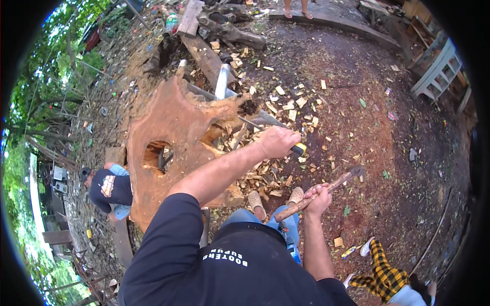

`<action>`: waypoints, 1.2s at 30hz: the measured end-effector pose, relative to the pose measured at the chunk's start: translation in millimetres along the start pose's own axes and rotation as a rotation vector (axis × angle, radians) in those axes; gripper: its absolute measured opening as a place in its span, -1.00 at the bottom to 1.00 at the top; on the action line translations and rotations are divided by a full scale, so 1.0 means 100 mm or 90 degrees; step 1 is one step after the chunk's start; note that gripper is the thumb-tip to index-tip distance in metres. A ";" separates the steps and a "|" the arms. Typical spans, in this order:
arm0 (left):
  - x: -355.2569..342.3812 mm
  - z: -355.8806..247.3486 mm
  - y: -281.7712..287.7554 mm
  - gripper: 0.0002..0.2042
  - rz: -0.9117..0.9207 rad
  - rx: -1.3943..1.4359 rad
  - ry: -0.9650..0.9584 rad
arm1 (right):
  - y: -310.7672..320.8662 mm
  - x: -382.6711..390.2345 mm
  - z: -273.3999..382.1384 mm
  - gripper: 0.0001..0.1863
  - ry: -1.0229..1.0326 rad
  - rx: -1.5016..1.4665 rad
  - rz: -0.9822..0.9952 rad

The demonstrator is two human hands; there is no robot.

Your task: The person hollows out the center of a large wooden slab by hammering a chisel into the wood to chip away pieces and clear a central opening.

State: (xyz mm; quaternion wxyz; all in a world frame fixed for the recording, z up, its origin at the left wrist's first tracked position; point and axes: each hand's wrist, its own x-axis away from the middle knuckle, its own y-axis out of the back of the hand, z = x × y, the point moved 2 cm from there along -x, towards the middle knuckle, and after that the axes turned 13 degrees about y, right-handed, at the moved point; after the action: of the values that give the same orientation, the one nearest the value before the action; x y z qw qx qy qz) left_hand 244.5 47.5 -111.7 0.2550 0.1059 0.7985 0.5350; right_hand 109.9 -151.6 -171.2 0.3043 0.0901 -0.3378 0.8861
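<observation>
My left hand [278,142] is closed around the handle of a chisel [299,149] with a black and yellow grip. Its thin metal blade points left toward the ragged right edge of a big reddish-brown wood slab [173,109]; whether the tip touches the wood I cannot tell. The slab has a dark hole through it and a deep notch near the blade. My right hand [317,199] grips the wooden handle of a hammer [339,181], lower and to the right of the chisel. The hammer's dark head is raised away from the chisel.
Pale wood chips [301,102] litter the ground beside the slab and around my clogs [256,203]. Logs [229,33] lie at the far side. A person in a dark shirt [113,188] is beyond the slab's left edge; another in checkered trousers [383,270] is at lower right. A grey slatted frame [439,71] stands far right.
</observation>
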 end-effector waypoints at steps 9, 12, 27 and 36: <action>-0.04 0.21 -0.11 -0.80 0.044 -0.051 0.026 | -0.12 0.24 0.02 -0.85 0.061 0.011 -0.018; -0.07 0.19 -0.13 -0.79 0.033 -0.032 0.004 | -0.52 0.45 -0.22 -0.82 0.052 0.054 0.034; -0.06 0.31 -0.08 -0.74 -0.012 -0.056 0.038 | -0.62 0.67 -0.66 -0.82 -0.002 0.209 0.280; -0.02 0.35 -0.01 -0.75 0.000 -0.066 0.048 | -0.50 0.56 -0.27 -0.88 0.092 0.065 0.082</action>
State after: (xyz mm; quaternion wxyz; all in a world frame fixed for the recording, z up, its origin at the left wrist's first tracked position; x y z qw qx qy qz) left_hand 264.7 74.0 -122.3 0.2297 0.0723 0.7789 0.5791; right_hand 96.5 -78.5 -144.2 0.2652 0.0199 -0.2743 0.9241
